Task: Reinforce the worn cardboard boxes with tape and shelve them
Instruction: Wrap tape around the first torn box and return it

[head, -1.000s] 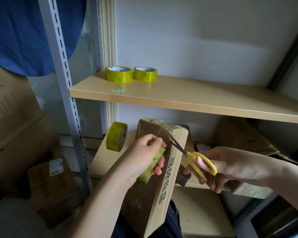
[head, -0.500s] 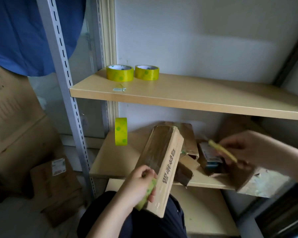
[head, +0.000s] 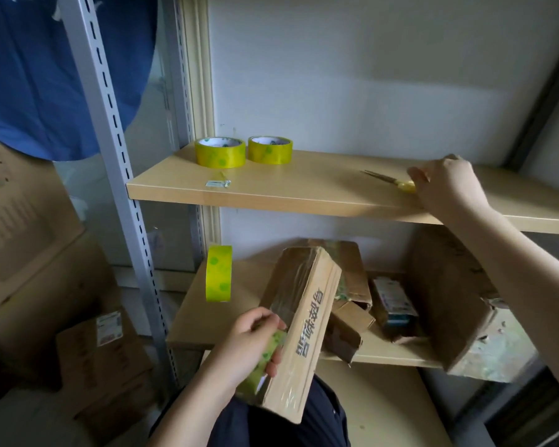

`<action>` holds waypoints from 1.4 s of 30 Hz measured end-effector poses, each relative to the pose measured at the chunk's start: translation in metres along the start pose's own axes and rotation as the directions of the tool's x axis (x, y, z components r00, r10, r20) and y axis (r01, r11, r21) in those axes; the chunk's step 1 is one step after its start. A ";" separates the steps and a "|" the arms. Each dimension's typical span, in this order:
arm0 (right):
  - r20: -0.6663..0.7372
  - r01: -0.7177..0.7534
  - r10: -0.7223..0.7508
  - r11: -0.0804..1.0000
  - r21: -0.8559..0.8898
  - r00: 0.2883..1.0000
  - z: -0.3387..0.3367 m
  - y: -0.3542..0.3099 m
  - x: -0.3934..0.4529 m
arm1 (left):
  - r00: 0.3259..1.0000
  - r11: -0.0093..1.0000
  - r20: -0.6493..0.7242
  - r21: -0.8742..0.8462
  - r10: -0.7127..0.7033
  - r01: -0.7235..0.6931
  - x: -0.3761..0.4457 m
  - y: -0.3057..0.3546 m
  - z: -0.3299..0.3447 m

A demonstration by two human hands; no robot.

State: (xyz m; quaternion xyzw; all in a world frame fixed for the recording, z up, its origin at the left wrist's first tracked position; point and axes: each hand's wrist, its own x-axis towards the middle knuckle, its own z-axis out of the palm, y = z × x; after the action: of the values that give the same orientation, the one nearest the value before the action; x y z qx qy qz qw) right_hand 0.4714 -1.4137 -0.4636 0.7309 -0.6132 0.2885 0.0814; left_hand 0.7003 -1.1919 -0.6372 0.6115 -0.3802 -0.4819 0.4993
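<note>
Left hand grips tape strip against upright box, long axis toward shelf; right hand, far up, grips scissors.

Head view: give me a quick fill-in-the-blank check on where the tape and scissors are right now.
1. ____ tape rolls lie flat on the upper shelf.
2. The right hand rests on the yellow ____ on that shelf.
3. The left hand holds the cardboard ____ with printed characters.
4. A third roll stands on edge on the ____ shelf.

Missing: two; scissors; box; lower

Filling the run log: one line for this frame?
left hand: presses tape on box | right hand: on scissors, upper shelf | shelving: pending
</note>
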 end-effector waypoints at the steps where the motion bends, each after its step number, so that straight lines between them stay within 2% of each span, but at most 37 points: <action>1: -0.096 0.074 -0.071 0.997 0.027 0.993 -0.001 -0.008 -0.012 | 1.000 1.000 0.008 0.005 0.025 -0.025 -0.003 0.004 0.000; 3: -0.223 0.294 -0.258 0.945 0.144 0.940 -0.002 -0.031 -0.051 | 0.996 0.996 0.008 -0.017 0.084 -0.084 -0.007 0.013 0.001; 4: -0.164 0.398 -0.367 0.887 0.233 0.915 -0.002 -0.045 -0.075 | 0.993 0.993 0.002 -0.036 0.114 -0.114 -0.008 0.016 0.003; 5: -0.020 0.431 -0.453 0.830 0.354 0.891 -0.001 -0.059 -0.099 | 0.990 0.988 -0.008 -0.060 0.144 -0.144 -0.009 0.019 0.005; 6: 0.171 0.383 -0.507 0.796 0.469 0.845 0.002 -0.071 -0.119 | 0.986 0.982 -0.020 -0.087 0.168 -0.169 -0.010 0.023 0.008; 8: 0.480 0.214 -0.540 0.787 0.579 0.691 0.010 -0.086 -0.141 | 0.980 0.973 -0.022 -0.116 0.198 -0.200 -0.011 0.028 0.014; 9: 0.548 0.141 -0.538 0.784 0.605 0.640 0.015 -0.088 -0.141 | 0.978 0.971 -0.016 -0.115 0.209 -0.210 -0.013 0.031 0.015; 10: 0.566 0.091 -0.534 0.773 0.628 0.628 0.017 -0.089 -0.138 | 0.976 0.970 -0.015 -0.108 0.219 -0.220 -0.013 0.035 0.015; 13: 0.511 0.103 -0.511 0.770 0.630 0.691 0.016 -0.094 -0.120 | 0.971 0.967 -0.041 -0.095 0.235 -0.238 -0.007 0.047 0.014; 17: 0.347 0.348 -0.560 0.785 0.513 0.752 0.006 -0.118 -0.090 | 0.989 0.973 -0.080 -0.184 0.128 -0.141 0.009 0.074 0.015; 20: 0.316 0.359 -0.553 0.787 0.501 0.771 -0.004 -0.133 -0.052 | 0.993 0.976 -0.052 -0.185 0.104 -0.111 0.022 0.104 0.002; 23: 0.255 0.393 -0.542 0.797 0.460 0.801 0.001 -0.149 -0.027 | 0.986 0.985 -0.118 -0.114 0.114 -0.127 0.037 0.124 -0.005; 25: 0.248 0.389 -0.544 0.789 0.475 0.802 0.007 -0.159 -0.018 | 0.973 0.992 -0.191 0.016 0.128 -0.127 0.045 0.129 -0.003; 26: 0.259 0.391 -0.549 0.789 0.474 0.795 0.009 -0.163 -0.015 | 0.970 0.992 -0.208 0.028 0.124 -0.121 0.048 0.131 -0.003; 30: 0.273 0.433 -0.570 0.793 0.428 0.775 0.013 -0.171 -0.007 | 0.984 0.976 -0.171 -0.202 0.041 -0.076 0.057 0.135 -0.013; 35: 0.242 0.450 -0.553 0.812 0.372 0.797 0.027 -0.172 -0.021 | 0.982 0.989 -0.189 -0.140 0.026 -0.053 0.060 0.129 -0.016; 39: 0.231 0.459 -0.514 0.852 0.253 0.826 0.029 -0.164 -0.012 | 0.983 0.991 -0.185 -0.130 0.018 -0.043 0.056 0.135 -0.014; 42: 0.258 0.449 -0.536 0.831 0.328 0.804 0.036 -0.164 -0.008 | 0.984 0.990 -0.175 -0.124 0.044 -0.066 0.052 0.135 -0.013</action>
State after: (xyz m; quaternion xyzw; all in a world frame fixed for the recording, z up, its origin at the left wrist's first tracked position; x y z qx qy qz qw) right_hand 0.6366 -1.3853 -0.4586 0.9082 -0.3637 0.2019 -0.0457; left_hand 0.7283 -1.2668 -0.5162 0.6064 -0.3204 -0.4370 0.5819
